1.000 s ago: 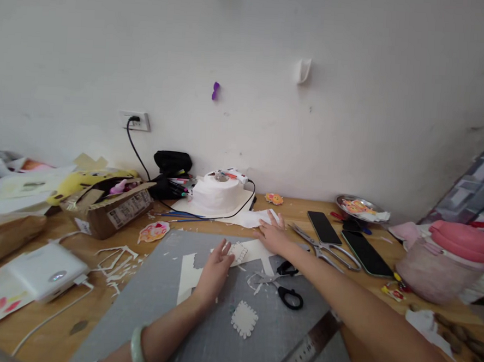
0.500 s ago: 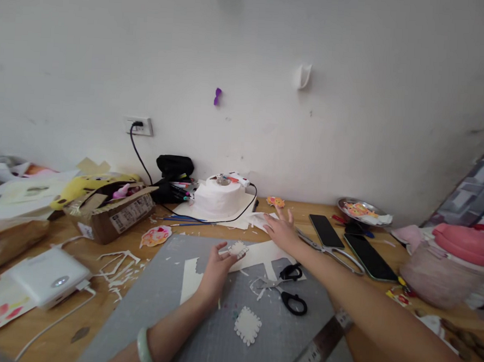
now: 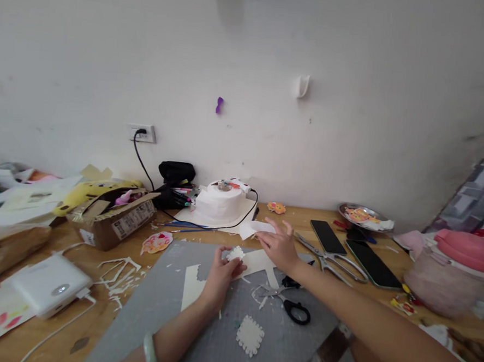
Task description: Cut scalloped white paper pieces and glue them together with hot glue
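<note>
A small white paper cutout with a scalloped edge [image 3: 236,253] is held in the fingers of my left hand [image 3: 221,275], above the grey cutting mat [image 3: 144,311]. At the mat's far edge, my right hand [image 3: 281,248] pinches a piece of white paper [image 3: 249,229] between thumb and fingers. Another scalloped white cutout [image 3: 250,336] lies flat on the mat. Black-handled scissors [image 3: 297,312] rest beneath my right forearm, one handle loop partly hidden. Under both hands is a cut cream paper sheet [image 3: 257,263].
On the right lie a metal ruler [image 3: 325,352], large metal shears [image 3: 329,258] and two phones [image 3: 327,237]. A tissue roll [image 3: 219,206] stands at the back with a corded tool on top. Left are a cardboard box [image 3: 112,219], paper scraps [image 3: 121,274] and a white power bank [image 3: 49,285].
My right hand has come down and closed on the white paper, which is now partly raised. My left fingers have curled more firmly around the scalloped cutout. The view has tilted up slightly.
</note>
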{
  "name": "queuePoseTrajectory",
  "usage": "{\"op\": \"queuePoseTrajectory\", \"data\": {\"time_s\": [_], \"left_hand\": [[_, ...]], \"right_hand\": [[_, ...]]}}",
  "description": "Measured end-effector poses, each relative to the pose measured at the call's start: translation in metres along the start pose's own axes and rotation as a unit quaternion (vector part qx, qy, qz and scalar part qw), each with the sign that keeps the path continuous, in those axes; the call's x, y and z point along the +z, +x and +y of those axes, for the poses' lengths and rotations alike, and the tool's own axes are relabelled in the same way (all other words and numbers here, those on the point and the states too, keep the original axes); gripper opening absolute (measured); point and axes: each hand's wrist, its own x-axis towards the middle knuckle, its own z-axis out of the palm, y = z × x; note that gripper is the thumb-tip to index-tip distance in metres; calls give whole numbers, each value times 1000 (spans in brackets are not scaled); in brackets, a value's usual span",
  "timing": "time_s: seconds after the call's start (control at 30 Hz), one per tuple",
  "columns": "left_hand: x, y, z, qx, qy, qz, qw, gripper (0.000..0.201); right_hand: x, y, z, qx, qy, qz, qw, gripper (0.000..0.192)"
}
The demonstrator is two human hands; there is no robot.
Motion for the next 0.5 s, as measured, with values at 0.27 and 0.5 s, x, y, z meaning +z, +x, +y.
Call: {"op": "queuePoseTrajectory", "data": {"time_s": [0.27, 0.5], "left_hand": [[-3, 6, -6, -44, -25, -35, 998, 9], [1, 4, -4, -4, -8, -45, 999, 29]], "right_hand": [[-3, -24, -22, -83, 20, 8, 996, 25], [-8, -41, -20, -248, 27, -78, 965, 26]]}}
